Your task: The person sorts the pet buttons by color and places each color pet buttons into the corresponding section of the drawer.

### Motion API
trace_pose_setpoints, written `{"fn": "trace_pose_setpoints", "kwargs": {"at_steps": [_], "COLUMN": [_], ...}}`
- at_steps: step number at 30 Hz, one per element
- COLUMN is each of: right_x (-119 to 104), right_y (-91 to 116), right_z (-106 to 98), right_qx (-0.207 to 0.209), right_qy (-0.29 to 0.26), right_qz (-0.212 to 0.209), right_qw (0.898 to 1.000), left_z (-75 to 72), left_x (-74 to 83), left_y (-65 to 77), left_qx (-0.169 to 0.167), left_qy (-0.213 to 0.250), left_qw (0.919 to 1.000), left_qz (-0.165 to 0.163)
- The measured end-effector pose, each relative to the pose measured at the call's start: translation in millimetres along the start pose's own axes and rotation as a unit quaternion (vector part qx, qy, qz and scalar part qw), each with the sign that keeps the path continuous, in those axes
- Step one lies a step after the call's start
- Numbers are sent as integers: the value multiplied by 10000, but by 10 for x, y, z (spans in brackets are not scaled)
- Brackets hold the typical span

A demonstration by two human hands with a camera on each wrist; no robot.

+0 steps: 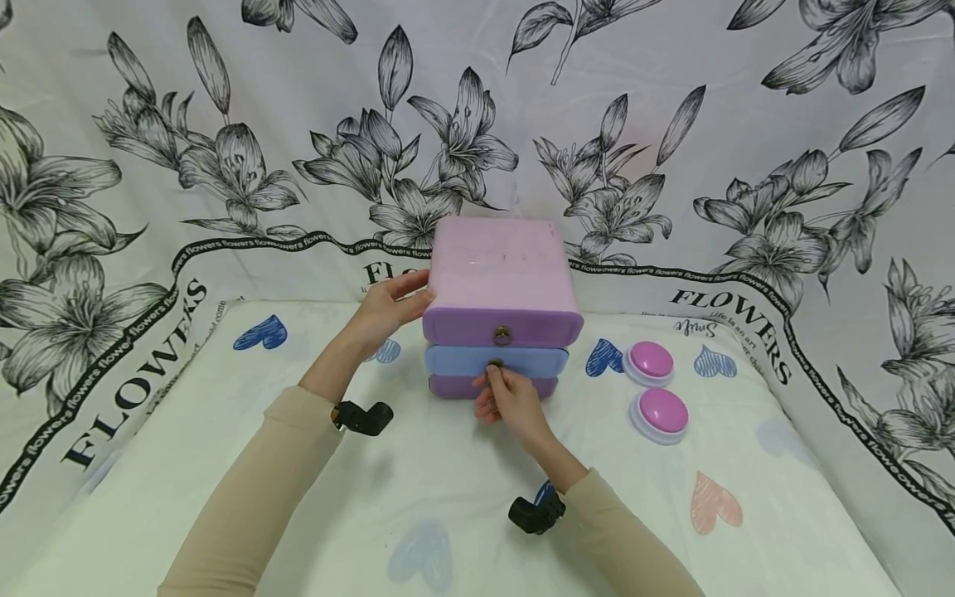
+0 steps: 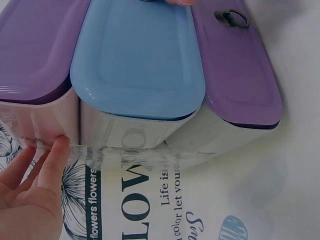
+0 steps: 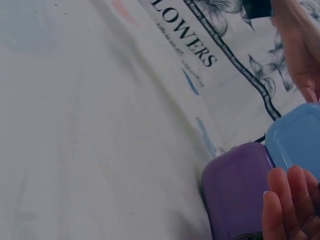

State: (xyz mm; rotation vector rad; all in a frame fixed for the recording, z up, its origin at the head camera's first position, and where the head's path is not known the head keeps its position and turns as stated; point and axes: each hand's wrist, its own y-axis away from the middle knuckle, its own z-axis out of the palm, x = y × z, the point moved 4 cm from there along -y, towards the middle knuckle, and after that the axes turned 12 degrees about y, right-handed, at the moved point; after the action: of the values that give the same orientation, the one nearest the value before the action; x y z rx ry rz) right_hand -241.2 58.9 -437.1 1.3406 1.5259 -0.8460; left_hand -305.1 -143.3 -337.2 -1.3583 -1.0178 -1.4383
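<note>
A small box of three stacked drawers has a pink top (image 1: 502, 259). Its top and bottom drawer fronts are purple, and the middle drawer front (image 1: 453, 361) is blue. My left hand (image 1: 393, 303) touches the box's left side, with fairly straight fingers against the pink wall, as the left wrist view shows. At the blue drawer, my right hand (image 1: 516, 402) pinches the small metal pull (image 1: 495, 363), which the fingers partly cover. A ring pull (image 1: 503, 335) hangs on the top drawer, and another ring pull (image 2: 233, 19) shows on the lower purple front.
Two round pink push-button objects (image 1: 652, 360) with white bases lie to the right of the box, one nearer me. A heart-patterned cloth (image 1: 336, 514) covers the table. Behind the box hangs a flower-printed cloth (image 1: 477, 108).
</note>
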Motion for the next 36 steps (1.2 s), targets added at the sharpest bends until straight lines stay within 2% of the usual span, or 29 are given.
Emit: {"fn": "trace_pose_setpoints", "kwargs": {"at_steps": [4, 16, 25, 30, 36], "right_x": [74, 54, 74, 122, 197], "right_y": [-48, -63, -76, -36, 44], "right_z": [19, 9, 15, 17, -28], "right_qx": [72, 149, 154, 281, 505], "right_qy": [-12, -28, -66, -103, 257], "right_qz": [-3, -51, 161, 137, 30], "right_qw": [10000, 9999, 9997, 9995, 9984], "left_z": [1, 0, -4, -9, -13], "left_x": [4, -3, -11, -14, -22], "left_y": [1, -7, -17, -18, -22], "left_qx": [-3, 11, 33, 22, -49], "left_qy": [-8, -25, 12, 14, 91], "left_qw": [10000, 10000, 10000, 10000, 9999], "left_qz": [7, 6, -22, -19, -26]}}
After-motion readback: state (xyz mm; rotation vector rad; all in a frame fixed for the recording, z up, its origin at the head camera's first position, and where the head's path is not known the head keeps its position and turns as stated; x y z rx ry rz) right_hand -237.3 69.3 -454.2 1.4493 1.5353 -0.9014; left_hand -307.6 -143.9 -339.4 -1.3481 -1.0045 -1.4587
